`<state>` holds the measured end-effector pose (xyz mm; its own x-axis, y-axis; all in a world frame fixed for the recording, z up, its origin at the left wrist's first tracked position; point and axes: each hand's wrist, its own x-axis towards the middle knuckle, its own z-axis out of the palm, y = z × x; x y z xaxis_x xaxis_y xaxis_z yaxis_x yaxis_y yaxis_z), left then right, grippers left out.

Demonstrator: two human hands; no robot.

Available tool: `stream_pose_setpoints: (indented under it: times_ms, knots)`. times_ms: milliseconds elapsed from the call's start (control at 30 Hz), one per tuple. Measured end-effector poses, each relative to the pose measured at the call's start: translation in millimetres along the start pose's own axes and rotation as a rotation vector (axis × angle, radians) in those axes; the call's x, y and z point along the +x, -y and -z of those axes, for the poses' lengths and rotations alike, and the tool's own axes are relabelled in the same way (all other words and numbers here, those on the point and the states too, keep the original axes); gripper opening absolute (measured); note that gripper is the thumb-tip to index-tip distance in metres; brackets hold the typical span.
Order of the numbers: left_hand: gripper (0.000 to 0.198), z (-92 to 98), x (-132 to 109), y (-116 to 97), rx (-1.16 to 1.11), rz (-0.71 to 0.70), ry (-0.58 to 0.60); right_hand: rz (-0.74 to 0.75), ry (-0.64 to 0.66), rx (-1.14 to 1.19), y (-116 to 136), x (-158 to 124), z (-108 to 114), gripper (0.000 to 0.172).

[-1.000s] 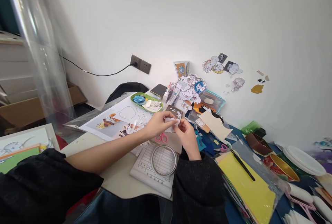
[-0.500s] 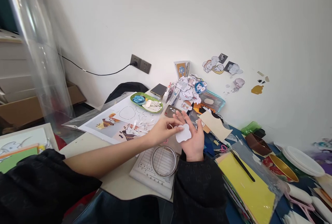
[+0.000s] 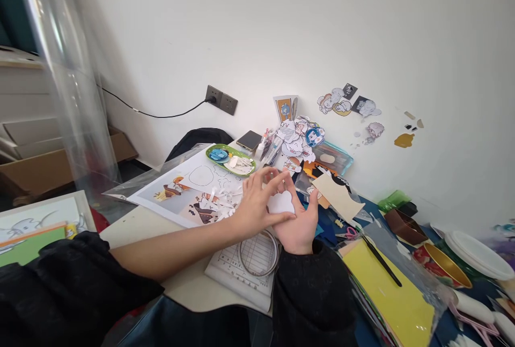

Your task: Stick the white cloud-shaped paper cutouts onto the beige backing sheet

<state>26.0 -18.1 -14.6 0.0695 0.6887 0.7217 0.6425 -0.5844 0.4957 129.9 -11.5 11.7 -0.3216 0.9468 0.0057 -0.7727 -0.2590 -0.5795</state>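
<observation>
A small white paper cutout with a wavy edge lies against the palm of my right hand, whose fingers are spread and turned upward. My left hand reaches over from the left and spans the cutout, its thumb along the lower edge and its fingertips near the upper edge. Parts of the right fingers are hidden behind the left ones. Below both hands, a silver ring-shaped roll rests on a printed form pad.
White paper scraps lie on a printed sheet. Behind them sits a green tray of blue and white pieces. Cartoon cutouts cluster by the wall. At right are a yellow sheet, a black pen and pink scissors.
My left hand has gone from pinching the cutout's upper side to spanning it between thumb and fingers. The cutout looks turned on the palm. The view has shifted slightly.
</observation>
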Motion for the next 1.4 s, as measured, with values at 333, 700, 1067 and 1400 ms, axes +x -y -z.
stream_pose_setpoints:
  times_ms: [333,700,1067,1400]
  knots:
    - [0.077,-2.6,3,2,-0.006,0.121,0.020,0.115,0.094,-0.148,8,-3,-1,0.064]
    - [0.083,-4.3,1,6,-0.256,0.083,0.169,0.185,-0.094,0.259,14,-3,-6,0.043]
    - [0.080,-2.1,2,3,-0.533,0.168,0.227,0.262,-0.042,-0.011,17,-7,-11,0.060]
    - [0.037,-2.3,8,-3,-0.827,0.515,0.219,0.046,0.205,-0.301,3,-7,-7,0.061]
